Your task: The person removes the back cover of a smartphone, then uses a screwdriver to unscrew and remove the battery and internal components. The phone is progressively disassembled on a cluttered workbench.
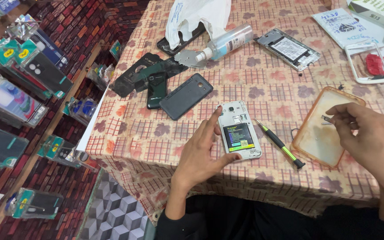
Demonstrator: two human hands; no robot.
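- Nearest the person, the left hand [201, 153] lay flat-angled against the opened white phone [238, 130], back cover off, battery label showing. The thumb pressed at the phone's lower edge and the forefinger reached up along its left side to the top corner; the remaining fingers were loosely curled, gripping nothing else.
- The phone sat on the checked tablecloth [267, 84] near the front edge of the table, roughly central between the two hands.
- Just right of the phone, a green-and-black screwdriver [279, 144] lay diagonally, untouched, between the phone and the orange-rimmed clear case [321, 133].
- The right hand [370, 133] hovered over the right part of that clear case, thumb and forefinger pinched narrowly on a small dark part [326, 118]; what the part was could not be made out.
- Farther left, a dark back cover [186, 96] lay close to the phone's upper left, with a dark green phone [157, 90] and black film pieces [141, 73] beside it, crowding that approach.
- Bare cloth lay open above the white phone toward mid-table.
- Beyond, a spray bottle [227, 42] lay on its side, nozzle over a metal plate [188, 58]; a white plastic bag [196, 15] sat behind it.
- At the far right stood a stripped phone frame [289, 49], a white bezel with a red piece [370, 64], and papers [343, 24].
- Left of the table's edge, packaged phone cases [27, 75] were racked against a brick-patterned wall.
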